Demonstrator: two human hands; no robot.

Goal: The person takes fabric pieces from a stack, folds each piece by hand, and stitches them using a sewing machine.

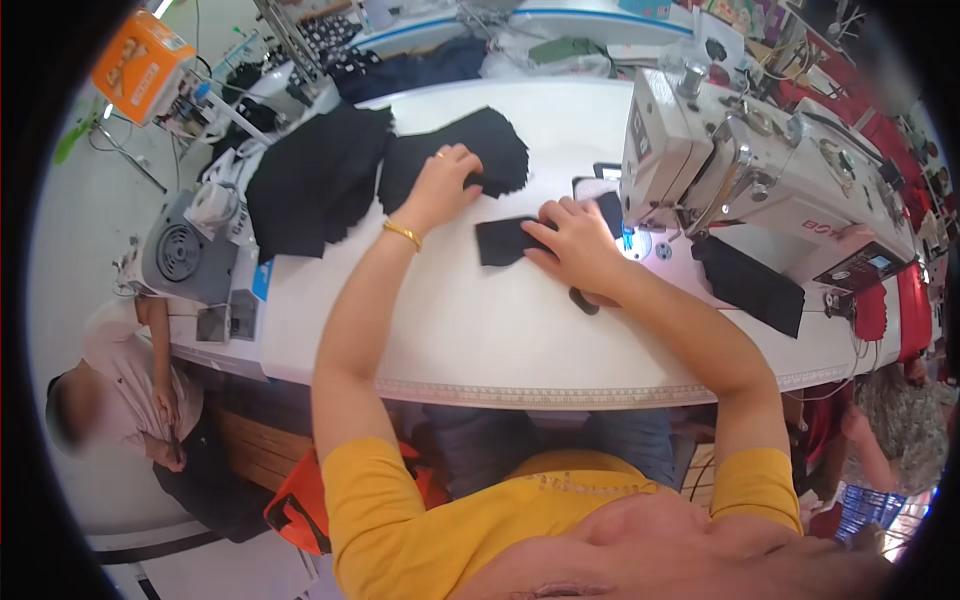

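Observation:
My left hand (447, 188) rests on a stack of black fabric pieces (505, 145), its fingers curled and closed at the stack's near edge. A gold bangle circles that wrist. Near the sewing machine's needle, my right hand (580, 240) is closed over a small black fabric piece (500, 242), fingers on top and thumb at its near side. The sewing machine (720, 160) stands just right of that hand, its needle area lit. Under the machine arm lies another black fabric strip (750, 285). A small dark object (583, 301) sits partly hidden beneath my right wrist.
A second black fabric stack (318, 180) lies left of my left hand. A ruler strip (550, 396) runs along the table's front edge. A grey motor-like unit (185, 245) stands at the left. One person (130, 345) is at the far left; red fabric (872, 312) hangs right.

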